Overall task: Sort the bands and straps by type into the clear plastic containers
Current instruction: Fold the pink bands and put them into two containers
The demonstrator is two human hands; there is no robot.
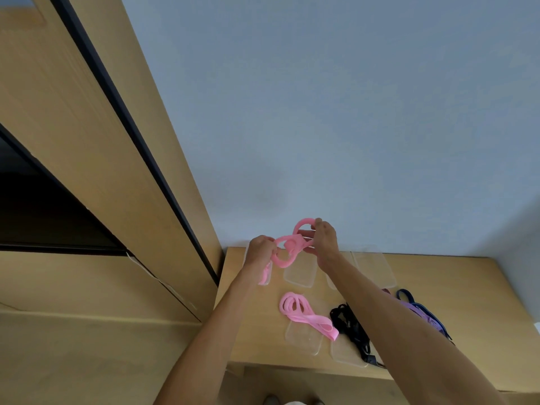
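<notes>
Both hands, left hand (261,249) and right hand (323,241), are gripping a pink band (287,249) mid-frame, fingers curled around it. Sorting is barely beginning: pink strap (306,314), black straps (352,328) and purple bands (425,314) are lying on the bench (467,317); containers (301,273) look nearly empty.

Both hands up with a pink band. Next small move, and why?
Probably lower the pink band into the clear container just below it. Both the left hand and right hand grip it coiled above the table, and the other pink band lies across a nearer container, so pinks look unsorted.
</notes>
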